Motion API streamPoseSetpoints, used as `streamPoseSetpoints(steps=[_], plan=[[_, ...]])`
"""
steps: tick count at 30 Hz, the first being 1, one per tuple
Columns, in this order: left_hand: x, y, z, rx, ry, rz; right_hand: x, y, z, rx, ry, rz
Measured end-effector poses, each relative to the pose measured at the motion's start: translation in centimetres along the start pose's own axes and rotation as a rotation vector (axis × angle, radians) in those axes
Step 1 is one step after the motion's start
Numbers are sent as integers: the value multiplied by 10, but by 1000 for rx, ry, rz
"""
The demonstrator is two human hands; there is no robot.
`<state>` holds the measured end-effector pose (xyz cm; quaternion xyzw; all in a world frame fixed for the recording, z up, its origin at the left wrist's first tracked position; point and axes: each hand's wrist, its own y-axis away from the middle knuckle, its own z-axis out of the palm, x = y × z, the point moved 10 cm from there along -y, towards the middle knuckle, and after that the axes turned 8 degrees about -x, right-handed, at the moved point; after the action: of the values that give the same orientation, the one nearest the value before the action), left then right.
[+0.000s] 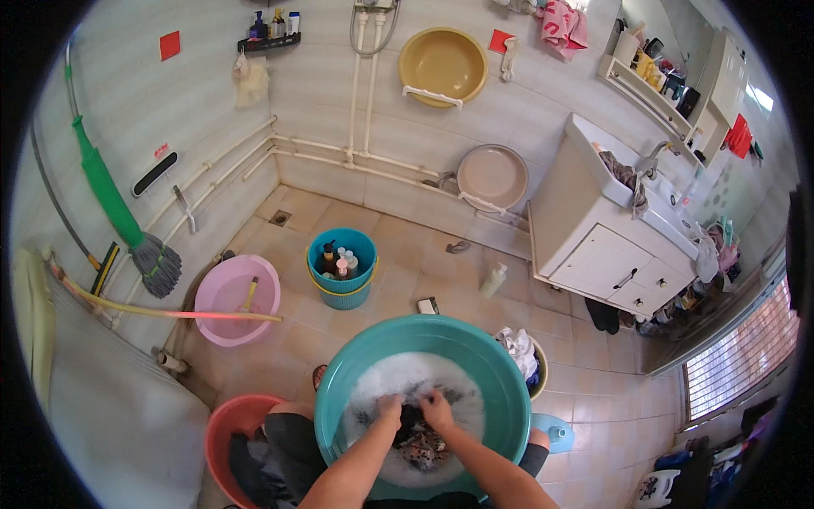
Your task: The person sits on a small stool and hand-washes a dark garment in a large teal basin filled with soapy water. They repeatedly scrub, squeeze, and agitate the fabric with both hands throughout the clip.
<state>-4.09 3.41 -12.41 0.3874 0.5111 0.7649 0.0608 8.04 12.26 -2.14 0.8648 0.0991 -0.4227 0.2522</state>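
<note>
A wide teal basin (332,373) stands between my knees, with white suds (407,366) floating on its water. A dark cloth (413,422) with a light patterned part lies in the middle of the water, partly under the surface. My left hand (390,411) is closed on the cloth's left side, its fingertips partly hidden by foam. Close beside it, my right hand (436,410) has its fingers bent around the cloth's right side. The two hands are a short way apart at the water's surface.
At my left stands a red tub (222,441) with dark clothes. Farther off are a pink basin (210,293) and a blue bucket (343,293) of bottles. A small basin of clothes (519,346) touches the teal basin's right side. A pump bottle (493,280) stands near the sink cabinet (593,259).
</note>
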Motion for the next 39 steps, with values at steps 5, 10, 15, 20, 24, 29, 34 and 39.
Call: streamPoseSetpoints(steps=[5, 10, 15, 20, 24, 29, 34, 39], plan=[[5, 20, 33, -209, 160, -39, -108, 65, 10, -88, 83, -239], [-7, 18, 61, -190, -8, 46, -38, 6, -23, 191, 241, -113], [2, 30, 45, -227, 136, -73, -75, 46, 5, 54, 291, -251], [29, 36, 26, 13, 76, 214, 6, -2, -26, 136, 125, 165], [47, 50, 5, 34, 52, 270, 12, 0, -10, -157, 468, 124], [0, 18, 9, -101, -236, -109, 37, -2, -25, 62, 149, 275], [3, -14, 11, -70, -80, 53, -28, 22, 11, -61, -71, -106], [-32, -27, 47, -224, -48, 4, -69, 43, -1, 86, 195, -285]])
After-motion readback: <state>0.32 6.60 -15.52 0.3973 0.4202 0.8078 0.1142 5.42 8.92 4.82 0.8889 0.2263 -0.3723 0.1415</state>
